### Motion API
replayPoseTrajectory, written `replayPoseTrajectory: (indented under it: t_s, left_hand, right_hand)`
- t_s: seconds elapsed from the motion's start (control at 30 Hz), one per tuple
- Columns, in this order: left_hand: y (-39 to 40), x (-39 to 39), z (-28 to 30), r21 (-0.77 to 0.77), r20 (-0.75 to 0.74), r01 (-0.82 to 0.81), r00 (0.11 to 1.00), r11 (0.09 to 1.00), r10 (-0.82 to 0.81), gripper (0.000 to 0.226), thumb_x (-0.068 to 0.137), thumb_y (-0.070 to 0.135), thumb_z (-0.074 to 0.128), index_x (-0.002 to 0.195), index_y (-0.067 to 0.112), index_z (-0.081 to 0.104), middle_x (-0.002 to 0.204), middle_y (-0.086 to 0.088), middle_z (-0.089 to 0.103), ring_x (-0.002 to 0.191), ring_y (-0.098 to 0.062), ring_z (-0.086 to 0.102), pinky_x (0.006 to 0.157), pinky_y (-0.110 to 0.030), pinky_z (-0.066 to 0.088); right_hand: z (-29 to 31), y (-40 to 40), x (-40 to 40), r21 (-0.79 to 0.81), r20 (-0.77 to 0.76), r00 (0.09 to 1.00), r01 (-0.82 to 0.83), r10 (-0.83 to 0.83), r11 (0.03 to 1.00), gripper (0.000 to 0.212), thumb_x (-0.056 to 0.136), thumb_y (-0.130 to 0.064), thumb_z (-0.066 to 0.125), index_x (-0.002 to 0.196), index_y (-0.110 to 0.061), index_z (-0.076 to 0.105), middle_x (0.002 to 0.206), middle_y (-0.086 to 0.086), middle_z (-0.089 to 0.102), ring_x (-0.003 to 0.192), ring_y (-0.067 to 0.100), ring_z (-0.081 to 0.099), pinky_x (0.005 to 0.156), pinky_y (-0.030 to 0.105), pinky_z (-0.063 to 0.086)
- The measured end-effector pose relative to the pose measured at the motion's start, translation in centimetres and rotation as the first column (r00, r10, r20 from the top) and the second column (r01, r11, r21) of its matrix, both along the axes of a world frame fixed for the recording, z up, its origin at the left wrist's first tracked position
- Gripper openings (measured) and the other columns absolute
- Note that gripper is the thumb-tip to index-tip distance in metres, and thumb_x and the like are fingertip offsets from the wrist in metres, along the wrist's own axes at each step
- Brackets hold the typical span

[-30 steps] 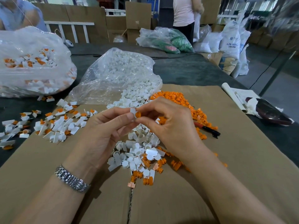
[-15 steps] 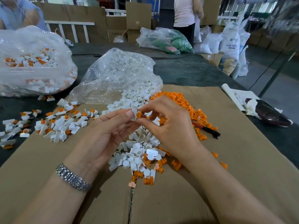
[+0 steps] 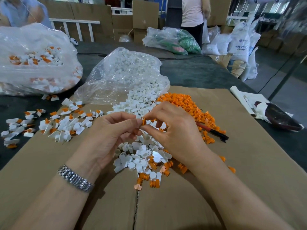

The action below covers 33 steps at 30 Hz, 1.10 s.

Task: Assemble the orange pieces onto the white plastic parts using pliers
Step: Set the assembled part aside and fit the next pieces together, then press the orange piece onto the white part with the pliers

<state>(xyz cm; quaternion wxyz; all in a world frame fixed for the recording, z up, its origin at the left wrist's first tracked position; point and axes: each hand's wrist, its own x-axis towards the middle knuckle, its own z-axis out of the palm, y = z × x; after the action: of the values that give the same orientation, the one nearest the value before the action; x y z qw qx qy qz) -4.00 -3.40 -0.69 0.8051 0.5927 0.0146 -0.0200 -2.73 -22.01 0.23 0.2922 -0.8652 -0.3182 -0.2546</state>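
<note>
1. Orange is the colour at the meeting point of the two hands: a small orange piece (image 3: 143,121) sits pinched between fingertips, lifted clear of the heaps, likely so it can be lined up close under the eye
2. Left hand (image 3: 113,138) has thumb and forefinger curled in to the same spot; a white plastic part seems to be held there against the orange one, but fingers hide most of it, so I cannot tell its exact seat
3. Right hand (image 3: 174,131) pinches the orange piece from the other side, its remaining fingers loosely bent; the two hands are together, fingertips nearly touching, which suits pressing one part into the other
4. White parts (image 3: 141,153) lie heaped directly under the hands and the orange heap (image 3: 182,103) just beyond the right hand, both within easy reach for the next pick
5. Pliers (image 3: 212,131), with red and black handles, lie untouched on the cardboard (image 3: 249,163) beside the orange heap, near the right hand; judging by this, the fit is being started by finger and the tool would come after
6. Finished pieces (image 3: 63,125), white with orange showing, are spread off to the left, kept apart from the raw stock; a clear bag (image 3: 121,77) spills more white parts onto the counter (image 3: 199,70)
</note>
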Motion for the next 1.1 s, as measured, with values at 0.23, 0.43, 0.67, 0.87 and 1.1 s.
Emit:
replayPoseTrajectory:
  t_s: [0.23, 0.43, 0.67, 0.87, 1.1]
  left_hand:
    - [-0.1, 0.3, 0.0, -0.044, -0.061, -0.061, 0.996, 0.997, 0.058, 0.015, 0.061, 0.011, 0.083, 0.075, 0.006, 0.08, 0.075, -0.011, 0.073, 0.063, -0.019, 0.069, 0.053, -0.021, 0.055]
    - [-0.1, 0.4, 0.0, -0.064, -0.08, -0.092, 0.993, 0.994, 0.087, 0.011, 0.063, 0.013, 0.084, 0.073, 0.012, 0.081, 0.075, -0.008, 0.075, 0.063, -0.016, 0.071, 0.047, -0.017, 0.051]
    - [-0.1, 0.5, 0.0, -0.1, -0.1, -0.167, 0.982, 0.981, 0.157, 0.025, 0.066, 0.011, 0.083, 0.088, 0.006, 0.074, 0.076, -0.008, 0.075, 0.059, -0.014, 0.07, 0.04, -0.016, 0.041]
    - [0.3, 0.3, -0.1, -0.115, -0.069, -0.161, 0.986, 0.98, 0.154, 0.035, 0.067, 0.017, 0.083, 0.097, 0.002, 0.073, 0.08, -0.006, 0.074, 0.066, -0.013, 0.07, 0.046, -0.016, 0.045]
    - [0.3, 0.0, 0.3, -0.111, -0.017, -0.175, 0.985, 0.978, 0.174, 0.017, 0.07, 0.019, 0.084, 0.083, 0.012, 0.075, 0.08, -0.005, 0.075, 0.067, -0.012, 0.072, 0.048, -0.015, 0.046]
  right_hand:
    - [0.7, -4.0, 2.6, -0.143, -0.352, 0.811, 0.446, -0.467, 0.883, 0.056, 0.09, -0.066, 0.057, 0.126, -0.024, 0.061, 0.123, -0.006, 0.059, 0.108, 0.01, 0.06, 0.093, 0.037, 0.052]
    - [0.1, -5.8, 3.4, -0.535, -0.438, 0.591, 0.434, -0.677, 0.725, 0.041, 0.089, -0.053, 0.066, 0.082, -0.014, 0.056, 0.086, 0.004, 0.057, 0.087, 0.025, 0.056, 0.088, 0.048, 0.048]
    - [1.8, -5.3, 2.5, -0.404, -0.475, 0.655, 0.431, -0.588, 0.807, 0.022, 0.096, -0.038, 0.056, 0.088, -0.017, 0.059, 0.079, 0.004, 0.06, 0.069, 0.018, 0.056, 0.056, 0.032, 0.04]
    - [6.4, -2.8, 0.3, -0.008, -0.89, 0.449, 0.155, -0.077, 0.988, 0.017, 0.102, -0.021, 0.056, 0.103, -0.005, 0.061, 0.082, 0.012, 0.071, 0.066, 0.02, 0.072, 0.065, 0.032, 0.063]
    - [5.2, 0.5, -1.1, -0.113, -0.898, 0.431, -0.03, -0.089, 0.993, 0.037, 0.106, -0.031, 0.05, 0.112, 0.004, 0.06, 0.096, 0.023, 0.073, 0.086, 0.034, 0.074, 0.086, 0.052, 0.06]
